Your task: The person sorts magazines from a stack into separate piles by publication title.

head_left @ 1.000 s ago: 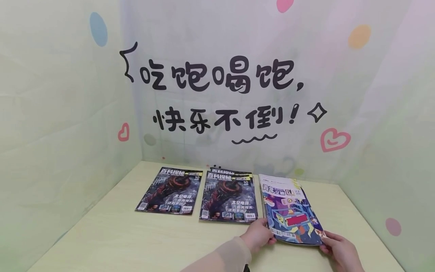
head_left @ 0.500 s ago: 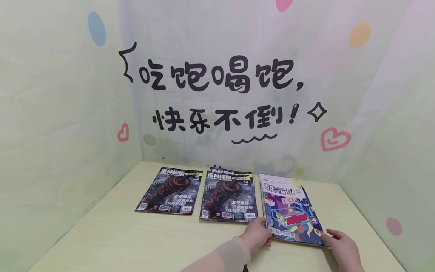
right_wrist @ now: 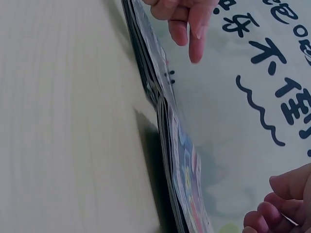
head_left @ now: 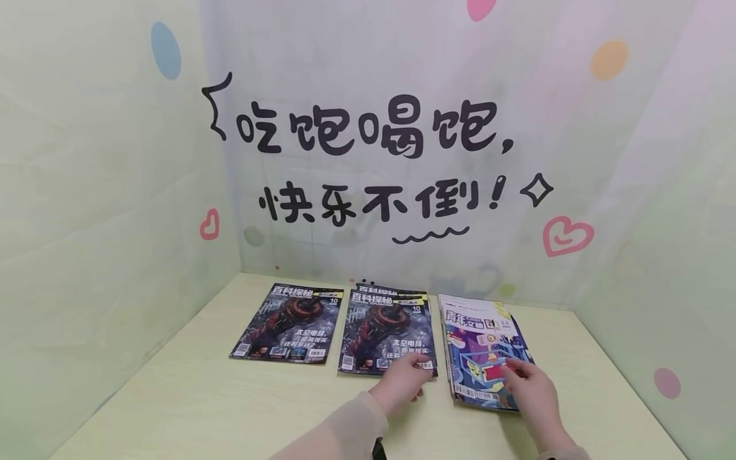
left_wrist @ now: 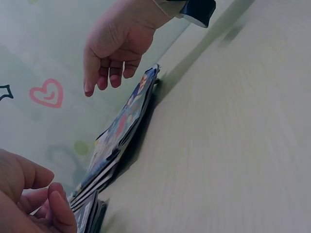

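Note:
A stack of magazines with a purple-blue cover lies at the right of the table, its edges slightly uneven. My right hand hovers over this stack with loosely bent fingers and holds nothing. To its left lies a stack of dark magazines. Over the lower right corner of that dark stack is my left hand, also holding nothing. The left wrist view shows my left hand raised above the stacks, fingers relaxed. In the right wrist view, a gap separates my right hand from the purple-blue stack.
Another dark magazine with the same cover lies at the left of the pale wooden table. Fabric walls enclose the back and both sides; the back wall carries large black writing.
Both hands have let go of the lower corners of the purple-blue stack and lifted. The left moved left over the dark stack; the right moved up and left over the purple-blue cover.

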`<state>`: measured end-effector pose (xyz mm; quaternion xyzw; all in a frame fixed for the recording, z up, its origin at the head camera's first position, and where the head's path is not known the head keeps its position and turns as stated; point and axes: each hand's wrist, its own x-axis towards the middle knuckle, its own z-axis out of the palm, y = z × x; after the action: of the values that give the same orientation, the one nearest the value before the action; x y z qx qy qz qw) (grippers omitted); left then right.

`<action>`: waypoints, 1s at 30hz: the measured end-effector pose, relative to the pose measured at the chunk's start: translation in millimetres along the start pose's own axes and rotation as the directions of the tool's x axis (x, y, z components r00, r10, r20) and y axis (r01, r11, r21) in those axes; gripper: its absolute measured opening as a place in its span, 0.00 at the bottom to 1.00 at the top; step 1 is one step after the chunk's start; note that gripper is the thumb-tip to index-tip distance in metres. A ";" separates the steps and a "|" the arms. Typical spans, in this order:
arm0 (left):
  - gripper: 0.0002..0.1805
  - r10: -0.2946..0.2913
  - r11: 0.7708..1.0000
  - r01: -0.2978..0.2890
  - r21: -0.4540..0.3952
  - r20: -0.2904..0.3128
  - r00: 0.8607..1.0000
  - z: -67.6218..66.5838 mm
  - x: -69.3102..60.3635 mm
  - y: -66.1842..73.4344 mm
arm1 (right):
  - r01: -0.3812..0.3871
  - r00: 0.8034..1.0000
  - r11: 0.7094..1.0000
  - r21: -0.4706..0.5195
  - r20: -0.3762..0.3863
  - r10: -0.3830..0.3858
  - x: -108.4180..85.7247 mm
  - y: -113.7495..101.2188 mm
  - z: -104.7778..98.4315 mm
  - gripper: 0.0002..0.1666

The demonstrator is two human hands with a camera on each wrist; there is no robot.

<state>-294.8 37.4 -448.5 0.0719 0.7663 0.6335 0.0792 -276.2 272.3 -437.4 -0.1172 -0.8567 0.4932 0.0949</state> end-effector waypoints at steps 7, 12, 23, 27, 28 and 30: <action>0.24 -0.002 1.000 0.001 -0.007 -0.065 0.998 -42.7 1.4 -5.0 | 0.082 0.996 0.996 0.025 0.030 -0.083 -5.2 -19.8 42.3 0.25; 0.22 0.002 0.999 -0.007 -0.033 -0.135 0.991 -66.9 1.8 -13.9 | 0.091 0.995 0.994 0.062 0.037 -0.094 -9.7 -32.0 75.0 0.24; 0.19 0.056 0.980 0.025 0.200 -0.390 0.919 -100.0 -7.2 -34.2 | 0.107 0.989 0.992 0.068 0.100 -0.113 -18.1 -38.5 124.8 0.30; 0.23 0.048 0.950 0.110 0.292 -0.486 0.873 -104.0 -13.8 -42.5 | 0.104 0.990 0.994 0.024 0.088 -0.106 -20.7 -34.3 132.9 0.31; 0.25 0.043 0.947 0.125 0.297 -0.500 0.865 -104.3 -15.5 -44.4 | 0.107 0.991 0.994 0.020 0.083 -0.108 -22.2 -34.2 133.9 0.32; 0.26 0.040 0.941 0.138 0.308 -0.508 0.860 -105.0 -17.9 -47.8 | 0.114 0.991 0.993 0.023 0.072 -0.116 -24.7 -33.4 136.3 0.32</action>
<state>-300.1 -76.1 -475.6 -0.1047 0.8576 0.4885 -0.1220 -294.1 136.6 -477.1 -0.0486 -0.8602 0.4991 0.0927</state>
